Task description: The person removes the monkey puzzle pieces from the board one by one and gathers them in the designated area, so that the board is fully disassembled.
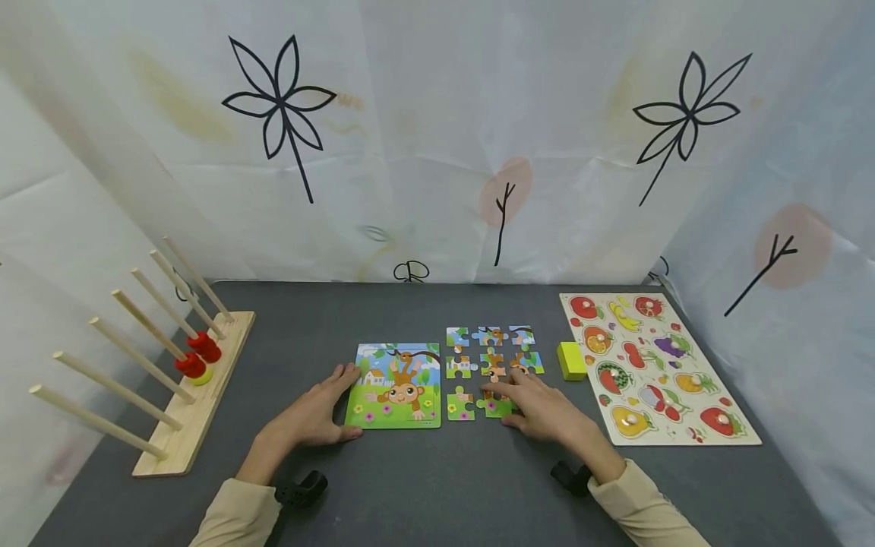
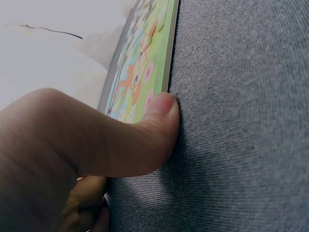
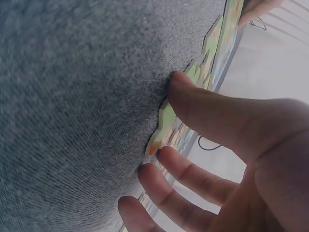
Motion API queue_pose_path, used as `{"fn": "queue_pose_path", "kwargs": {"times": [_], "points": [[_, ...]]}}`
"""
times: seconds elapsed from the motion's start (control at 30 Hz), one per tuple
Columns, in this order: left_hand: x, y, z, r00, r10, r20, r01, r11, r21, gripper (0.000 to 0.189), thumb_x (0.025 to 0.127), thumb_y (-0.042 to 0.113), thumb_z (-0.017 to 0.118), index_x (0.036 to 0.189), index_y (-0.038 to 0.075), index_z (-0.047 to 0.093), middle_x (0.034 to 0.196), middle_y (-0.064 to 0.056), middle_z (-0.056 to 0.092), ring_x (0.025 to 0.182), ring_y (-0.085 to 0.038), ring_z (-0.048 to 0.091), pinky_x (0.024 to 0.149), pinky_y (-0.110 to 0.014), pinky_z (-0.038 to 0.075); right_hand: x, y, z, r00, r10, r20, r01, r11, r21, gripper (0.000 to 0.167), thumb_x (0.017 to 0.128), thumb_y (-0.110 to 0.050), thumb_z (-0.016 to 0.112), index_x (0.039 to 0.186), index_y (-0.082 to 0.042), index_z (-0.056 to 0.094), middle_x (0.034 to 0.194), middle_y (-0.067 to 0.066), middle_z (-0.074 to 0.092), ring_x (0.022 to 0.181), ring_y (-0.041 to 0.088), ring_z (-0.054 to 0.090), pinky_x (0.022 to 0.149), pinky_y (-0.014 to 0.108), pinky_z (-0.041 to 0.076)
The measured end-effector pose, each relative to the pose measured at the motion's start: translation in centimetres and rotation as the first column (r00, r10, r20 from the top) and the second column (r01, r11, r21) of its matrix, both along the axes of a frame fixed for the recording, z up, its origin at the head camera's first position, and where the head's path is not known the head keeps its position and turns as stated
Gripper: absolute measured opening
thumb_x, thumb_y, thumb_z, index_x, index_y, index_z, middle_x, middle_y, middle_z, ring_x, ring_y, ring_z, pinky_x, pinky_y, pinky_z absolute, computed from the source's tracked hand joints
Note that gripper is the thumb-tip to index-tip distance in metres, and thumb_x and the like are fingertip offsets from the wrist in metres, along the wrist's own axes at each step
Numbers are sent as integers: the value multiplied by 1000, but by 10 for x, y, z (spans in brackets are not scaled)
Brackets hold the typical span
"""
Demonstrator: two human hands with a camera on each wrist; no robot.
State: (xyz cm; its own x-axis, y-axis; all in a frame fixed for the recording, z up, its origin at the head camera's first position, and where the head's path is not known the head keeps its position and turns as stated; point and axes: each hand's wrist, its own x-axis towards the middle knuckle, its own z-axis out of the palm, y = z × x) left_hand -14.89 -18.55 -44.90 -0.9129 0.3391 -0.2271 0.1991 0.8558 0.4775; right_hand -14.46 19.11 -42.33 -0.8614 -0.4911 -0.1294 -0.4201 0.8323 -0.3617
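A square jigsaw board [image 1: 393,410] with a monkey picture lies flat at the middle of the table. My left hand [image 1: 311,410] rests along its left side, the index fingertip near the upper part and the thumb [image 2: 157,113] touching the lower corner. Right of the board, loose puzzle pieces [image 1: 461,405] stand in three rows with small gaps. My right hand [image 1: 543,406] lies over the lower right of these rows, fingers spread and slightly bent. Its thumb [image 3: 207,106] is at the edge of a green piece [image 3: 167,115]; the hand partly hides the bottom-right piece.
A wooden peg rack [image 1: 205,395] with red and yellow beads stands on the left. Beside the pieces at right is a yellow block [image 1: 571,361], against a fruit picture board [image 1: 656,429]. White printed cloth [image 1: 424,137] hangs behind the dark table [image 1: 424,494].
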Motion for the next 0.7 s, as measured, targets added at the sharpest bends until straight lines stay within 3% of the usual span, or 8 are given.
{"fn": "queue_pose_path", "kwargs": {"times": [0.33,0.7], "points": [[0,-1,-1,1000,7,12,-7,1000,0,104,80,32,89,161,6,30,167,-27,24,152,-52,27,113,-71,33,0,-7,1,996,43,-75,-46,998,-45,56,88,-20,82,140,-17,63,113,4,57,90,14,48,62,24,38],[1,0,-1,1000,16,23,-16,1000,8,105,79,32,89,162,7,29,167,-27,23,153,-52,26,114,-71,33,-3,-32,5,992,105,-74,-111,991,-76,54,89,-19,81,140,-17,63,114,6,60,87,14,50,64,26,40]]}}
